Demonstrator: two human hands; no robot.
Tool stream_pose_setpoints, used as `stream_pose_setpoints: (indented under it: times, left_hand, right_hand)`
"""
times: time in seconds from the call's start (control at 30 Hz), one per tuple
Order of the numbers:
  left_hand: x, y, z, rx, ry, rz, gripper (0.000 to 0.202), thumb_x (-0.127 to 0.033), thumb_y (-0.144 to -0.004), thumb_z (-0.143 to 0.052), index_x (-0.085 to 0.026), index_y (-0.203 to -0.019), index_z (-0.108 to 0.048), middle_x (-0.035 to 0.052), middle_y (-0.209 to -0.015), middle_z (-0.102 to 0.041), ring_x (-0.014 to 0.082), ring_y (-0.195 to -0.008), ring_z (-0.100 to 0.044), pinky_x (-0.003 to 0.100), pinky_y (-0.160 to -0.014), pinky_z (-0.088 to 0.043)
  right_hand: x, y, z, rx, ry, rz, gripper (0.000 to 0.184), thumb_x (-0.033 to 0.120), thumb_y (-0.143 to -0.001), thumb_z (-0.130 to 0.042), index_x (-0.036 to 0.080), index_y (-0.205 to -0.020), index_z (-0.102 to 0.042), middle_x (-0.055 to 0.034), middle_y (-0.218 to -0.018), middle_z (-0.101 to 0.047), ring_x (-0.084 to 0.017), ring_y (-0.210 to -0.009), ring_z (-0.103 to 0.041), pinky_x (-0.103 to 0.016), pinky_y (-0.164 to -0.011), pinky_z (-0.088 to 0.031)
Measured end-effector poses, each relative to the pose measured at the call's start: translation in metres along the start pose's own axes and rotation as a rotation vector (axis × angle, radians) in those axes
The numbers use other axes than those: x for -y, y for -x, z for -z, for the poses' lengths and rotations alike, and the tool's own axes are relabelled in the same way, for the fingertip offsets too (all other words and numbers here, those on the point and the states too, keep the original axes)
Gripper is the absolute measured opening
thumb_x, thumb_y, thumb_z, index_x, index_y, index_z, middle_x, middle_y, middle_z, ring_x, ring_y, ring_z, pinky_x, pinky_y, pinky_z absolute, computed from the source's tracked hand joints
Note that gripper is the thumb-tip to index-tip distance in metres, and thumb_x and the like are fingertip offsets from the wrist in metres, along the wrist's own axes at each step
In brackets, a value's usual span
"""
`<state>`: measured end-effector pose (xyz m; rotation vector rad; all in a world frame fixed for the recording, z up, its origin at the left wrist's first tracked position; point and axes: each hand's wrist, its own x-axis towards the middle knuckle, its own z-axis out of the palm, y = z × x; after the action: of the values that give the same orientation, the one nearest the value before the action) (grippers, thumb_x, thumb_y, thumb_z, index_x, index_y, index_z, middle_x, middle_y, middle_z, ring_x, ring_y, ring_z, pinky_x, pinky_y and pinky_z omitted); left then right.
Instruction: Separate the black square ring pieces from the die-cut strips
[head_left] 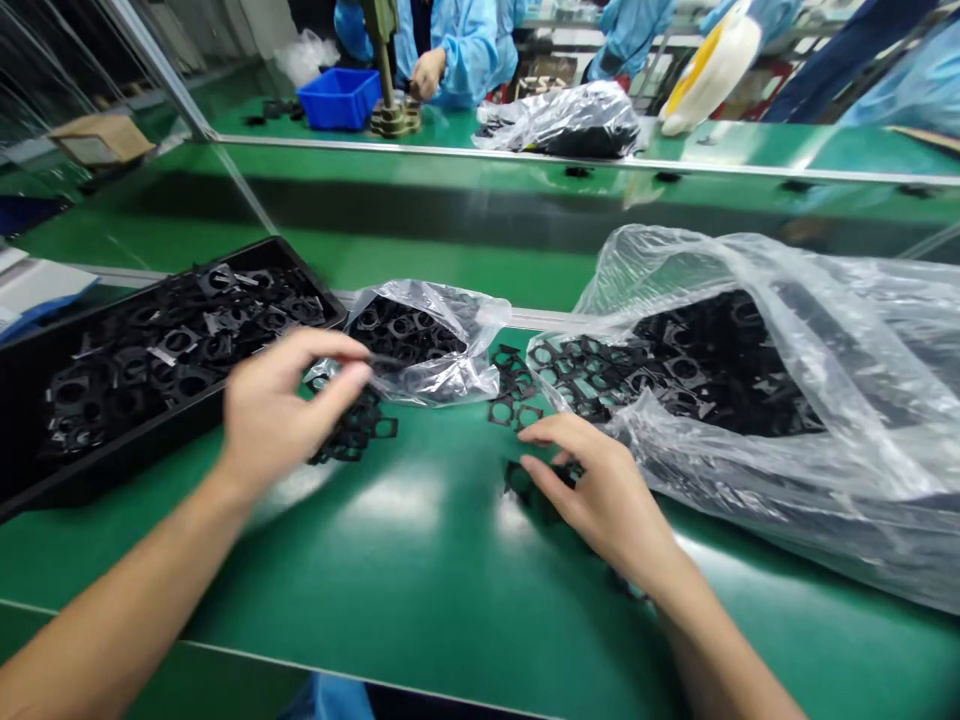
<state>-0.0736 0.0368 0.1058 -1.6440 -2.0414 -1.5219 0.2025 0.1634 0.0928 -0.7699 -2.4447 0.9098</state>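
Observation:
My left hand [289, 400] hovers over the green table [420, 560], thumb and forefinger pinched on a thin black part [386, 359]. Beneath it lies a small heap of black square frames [360, 430]. My right hand [600, 490] rests on the table with its fingers curled over another loose cluster of black frames [536, 480]. Between the hands, a small clear bag [427, 340] holds more frames. A few frames [514, 395] lie loose beside it.
A black tray [112, 450] full of frames stands at the left. A large clear bag [787, 400] of frames fills the right side. Beyond a metal rail, other people in blue coats work near a blue bin [339, 98] and another plastic bag [562, 120].

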Motion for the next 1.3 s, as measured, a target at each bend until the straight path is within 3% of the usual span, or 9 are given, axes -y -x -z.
stream_pose_setpoints:
  times: [0.13,0.3,0.4,0.5,0.57,0.67,0.77,1.07,1.3]
  left_hand:
    - [0.047,-0.047,0.063,-0.322,-0.405,0.013,0.008,-0.021,-0.085,-0.07,-0.018,-0.093,-0.07,-0.0068,-0.087,-0.071,0.0122,-0.078,-0.067,0.033,-0.078,-0.051]
    - [0.102,-0.082,0.109,-0.124,-0.615,0.231,0.014,-0.023,-0.092,-0.059,-0.013,-0.084,-0.065,-0.011,-0.074,-0.061,0.0067,-0.072,-0.06,0.026,-0.075,-0.046]
    - [0.107,-0.09,0.116,-0.114,-0.682,0.216,0.018,-0.026,-0.087,-0.066,-0.012,-0.076,-0.065,-0.0084,-0.069,-0.061,0.0116,-0.07,-0.06,0.031,-0.08,-0.05]
    - [0.084,-0.08,0.106,-0.096,-0.704,0.12,0.014,-0.026,-0.087,-0.067,-0.013,-0.082,-0.068,-0.001,-0.085,-0.068,0.0212,-0.092,-0.064,0.044,-0.098,-0.047]
    - [0.058,-0.061,0.091,0.017,-0.661,0.027,0.014,-0.029,-0.088,-0.067,-0.016,-0.084,-0.071,0.0007,-0.089,-0.072,0.021,-0.091,-0.064,0.04,-0.096,-0.049]
    - [0.023,-0.026,0.057,0.576,-0.424,-0.272,0.018,-0.029,-0.097,-0.059,-0.02,-0.091,-0.072,0.0025,-0.092,-0.075,0.019,-0.088,-0.066,0.033,-0.087,-0.051]
    - [0.006,0.0,0.021,0.8,-0.475,-0.393,0.019,-0.025,-0.1,-0.054,-0.018,-0.1,-0.071,0.007,-0.097,-0.073,0.0208,-0.086,-0.064,0.034,-0.08,-0.049]
    - [0.004,0.02,-0.023,0.784,-0.708,-0.493,0.018,-0.014,-0.095,-0.055,-0.016,-0.084,-0.069,0.007,-0.078,-0.067,0.0258,-0.075,-0.061,0.038,-0.07,-0.04]
    - [0.002,0.024,-0.03,0.649,-0.62,-0.546,0.029,-0.001,-0.089,-0.045,-0.019,-0.08,-0.065,0.0057,-0.075,-0.064,0.0247,-0.072,-0.058,0.036,-0.066,-0.039]
  right_hand:
    - [-0.006,0.002,0.003,0.219,0.304,0.026,0.034,0.015,-0.075,-0.084,0.019,-0.105,-0.07,-0.0089,-0.107,-0.07,-0.028,-0.095,-0.069,-0.04,-0.08,-0.058]
    - [-0.009,0.003,-0.012,0.271,0.456,0.064,0.032,0.013,-0.073,-0.085,0.018,-0.101,-0.068,-0.0097,-0.102,-0.068,-0.029,-0.091,-0.069,-0.039,-0.074,-0.057]
    - [-0.007,0.003,-0.016,0.273,0.423,0.098,0.032,0.009,-0.075,-0.08,0.019,-0.102,-0.066,-0.0072,-0.097,-0.067,-0.028,-0.088,-0.068,-0.037,-0.069,-0.055]
    - [-0.005,0.004,-0.017,0.27,0.373,0.108,0.031,0.004,-0.08,-0.07,0.019,-0.107,-0.064,-0.006,-0.095,-0.067,-0.025,-0.082,-0.068,-0.034,-0.065,-0.053]
    - [-0.003,0.005,-0.019,0.277,0.324,0.1,0.035,0.001,-0.083,-0.059,0.019,-0.113,-0.064,-0.0061,-0.097,-0.066,-0.021,-0.076,-0.068,-0.032,-0.064,-0.052]
    - [-0.001,0.005,-0.022,0.301,0.247,0.121,0.044,-0.001,-0.088,-0.045,0.02,-0.121,-0.064,-0.0062,-0.098,-0.064,-0.017,-0.071,-0.066,-0.029,-0.065,-0.052]
    - [0.005,0.005,-0.023,0.335,0.208,0.156,0.051,-0.002,-0.089,-0.039,0.021,-0.125,-0.066,-0.0071,-0.096,-0.064,-0.018,-0.078,-0.065,-0.028,-0.069,-0.052]
    - [0.022,0.019,-0.02,0.467,0.226,0.088,0.066,-0.005,-0.08,-0.044,0.021,-0.139,-0.06,-0.0098,-0.108,-0.063,-0.022,-0.096,-0.062,-0.031,-0.086,-0.05]
    - [0.016,0.025,-0.025,0.291,-0.054,0.016,0.061,-0.004,-0.085,-0.042,0.019,-0.14,-0.056,-0.0087,-0.107,-0.063,-0.02,-0.095,-0.063,-0.032,-0.087,-0.053]
